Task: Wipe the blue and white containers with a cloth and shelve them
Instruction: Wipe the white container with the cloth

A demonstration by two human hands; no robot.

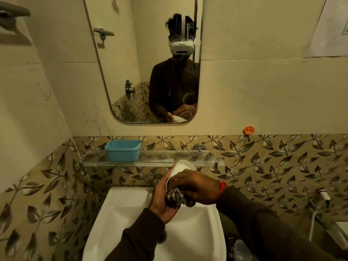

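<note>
The blue container [122,150] stands on the left part of the glass shelf [162,158]. Over the sink I hold the white container [181,167], tilted with its opening toward me. My left hand [162,199] grips it from below and on the left. My right hand [197,187] is closed on a striped grey cloth [174,198] pressed against the container's lower side. Most of the white container is hidden behind my fingers.
A white washbasin [130,213] sits below my hands, with a tap [157,178] behind them. A mirror [131,63] hangs above the shelf. An orange hook [248,130] is on the wall at right. A hose and spray fitting [324,196] hang at far right.
</note>
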